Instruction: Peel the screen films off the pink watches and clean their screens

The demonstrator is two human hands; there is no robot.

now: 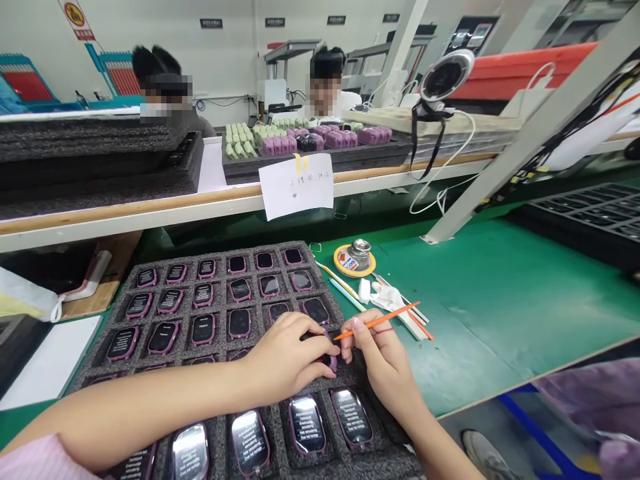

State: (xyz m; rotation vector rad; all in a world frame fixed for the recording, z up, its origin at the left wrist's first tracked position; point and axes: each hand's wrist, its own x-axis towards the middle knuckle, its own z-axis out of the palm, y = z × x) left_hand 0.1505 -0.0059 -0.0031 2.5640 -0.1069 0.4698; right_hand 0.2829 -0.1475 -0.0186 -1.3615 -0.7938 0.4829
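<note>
Two hands over foam tray (220,257), left hand (287,357) fingers pinching one watch (330,360), right hand (383,360) fingers gripping one orange stick (380,321)

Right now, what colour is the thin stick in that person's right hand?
Orange. The stick shows clearly in the head view, held in the right hand over the foam tray.

Paper note (296,185): hanging from the shelf edge.
Tape roll (355,261): lying flat on the green surface (500,300).
Ring lamp (446,75): standing on the shelf.
Two co-workers: sitting behind the shelf.
</note>
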